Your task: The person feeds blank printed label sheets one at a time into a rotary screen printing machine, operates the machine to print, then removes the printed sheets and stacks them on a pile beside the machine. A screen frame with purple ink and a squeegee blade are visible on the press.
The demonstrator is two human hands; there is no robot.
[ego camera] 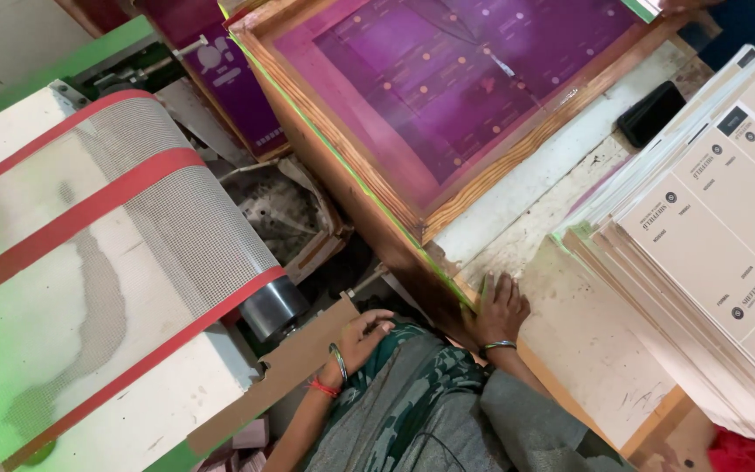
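Note:
My right hand (500, 308) lies flat with fingers apart on the near edge of the pale, stained worktop (592, 345), a metal bangle on its wrist. Just beyond it is the corner of a wooden screen-printing frame (469, 197) with purple mesh, raised at a tilt. My left hand (365, 335), with a bangle and a red thread on the wrist, rests with curled fingers against my green patterned cloth (417, 393), beside a brown cardboard strip (286, 371). I see nothing held in it.
A tall stack of pale printed cards (727, 245) fills the right side. On the left a white mesh conveyor belt (107, 236) with red stripes runs over a grey roller (273, 306). A black object (653, 114) lies on the worktop behind.

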